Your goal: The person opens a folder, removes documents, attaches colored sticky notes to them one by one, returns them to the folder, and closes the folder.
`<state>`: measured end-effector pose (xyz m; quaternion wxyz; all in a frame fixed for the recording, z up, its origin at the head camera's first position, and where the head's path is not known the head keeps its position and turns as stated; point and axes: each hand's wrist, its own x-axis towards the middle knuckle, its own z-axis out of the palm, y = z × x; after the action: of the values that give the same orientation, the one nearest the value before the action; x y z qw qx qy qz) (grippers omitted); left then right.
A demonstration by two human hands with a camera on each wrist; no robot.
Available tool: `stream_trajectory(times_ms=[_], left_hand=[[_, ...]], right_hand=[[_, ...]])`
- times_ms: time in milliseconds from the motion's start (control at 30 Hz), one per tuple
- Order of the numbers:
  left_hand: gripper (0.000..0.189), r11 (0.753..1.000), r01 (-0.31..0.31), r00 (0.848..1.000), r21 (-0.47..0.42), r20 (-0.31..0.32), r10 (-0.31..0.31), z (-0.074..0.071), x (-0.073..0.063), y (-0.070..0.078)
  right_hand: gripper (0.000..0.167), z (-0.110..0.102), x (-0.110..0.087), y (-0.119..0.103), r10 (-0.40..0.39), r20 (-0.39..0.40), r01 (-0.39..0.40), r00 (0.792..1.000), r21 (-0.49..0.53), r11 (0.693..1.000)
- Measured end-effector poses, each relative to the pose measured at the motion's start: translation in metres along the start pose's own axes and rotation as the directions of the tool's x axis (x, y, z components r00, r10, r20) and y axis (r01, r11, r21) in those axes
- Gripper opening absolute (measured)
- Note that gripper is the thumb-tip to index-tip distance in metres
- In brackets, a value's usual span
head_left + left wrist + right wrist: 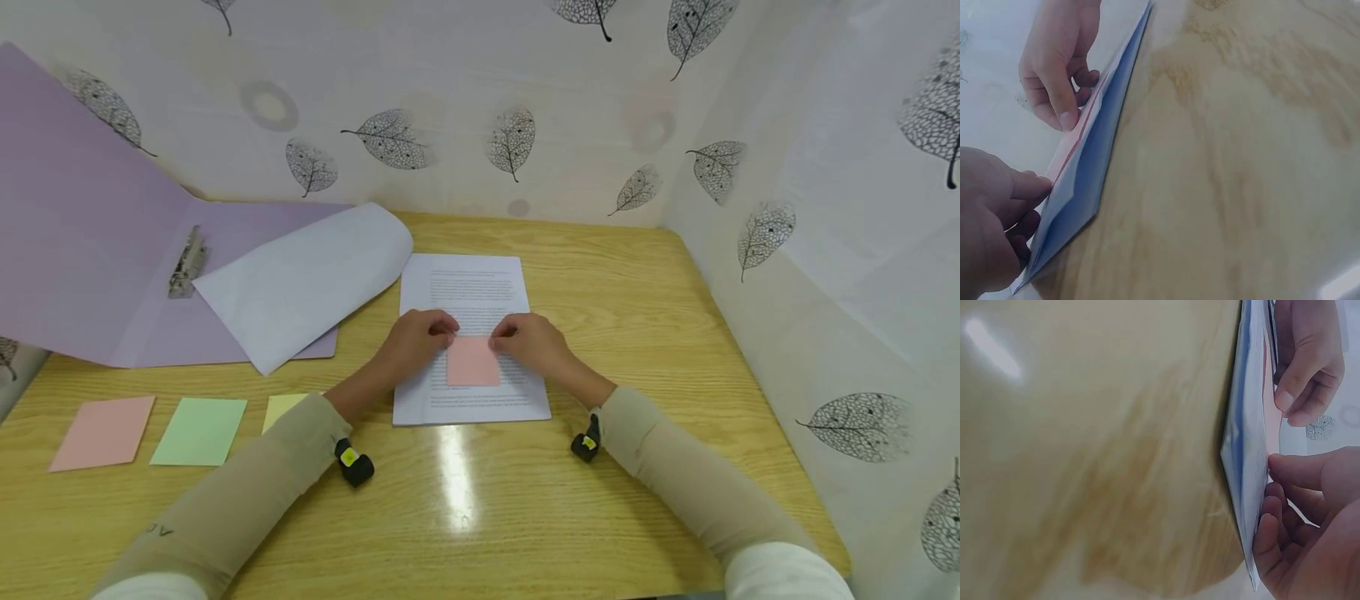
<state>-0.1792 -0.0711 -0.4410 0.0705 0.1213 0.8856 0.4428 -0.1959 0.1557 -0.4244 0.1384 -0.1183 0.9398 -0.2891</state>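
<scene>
A pink sticky note (472, 363) lies over the printed text of a stack of white paper (472, 412). At the note's upper left corner, my left hand (417, 343) pinches it between thumb and curled fingers. My right hand (534, 342) pinches the upper right corner the same way. In the left wrist view the pink note (1060, 164) shows as a thin strip along the sheets, between both hands. From the right wrist, the stack (1249, 440) appears edge-on, with the right fingers (1297, 470) at its side and the left thumb on the pink paper.
An open purple folder (75, 217) with a metal clip (187, 262) stands at the left. A curled white sheet (307, 279) lies across it. Nearer are pink (102, 432), green (199, 431) and yellow notes (283, 408), the yellow partly behind my left sleeve. Leaf-patterned cloth (450, 75) borders the wooden table.
</scene>
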Motion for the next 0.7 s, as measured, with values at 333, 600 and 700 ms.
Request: stream_trajectory(times_ms=[333,600,700], left_hand=[[0.022,0.996,-0.020,1.000,0.081,0.005,0.020,0.002,0.001,0.001],[0.024,0.972,0.032,0.999,0.231,0.015,-0.037,0.006,0.012,0.006],[0.025,0.968,0.043,0.999,0.248,0.015,-0.048,0.006,0.014,0.008]], right_hand=[[0.020,-0.002,0.002,-0.003,-0.016,-0.001,0.016,1.000,-0.081,0.997],[0.036,0.002,0.015,-0.012,0.007,0.050,0.003,0.999,-0.196,0.981],[0.038,0.002,0.017,-0.015,0.021,0.061,-0.008,0.998,-0.214,0.977]])
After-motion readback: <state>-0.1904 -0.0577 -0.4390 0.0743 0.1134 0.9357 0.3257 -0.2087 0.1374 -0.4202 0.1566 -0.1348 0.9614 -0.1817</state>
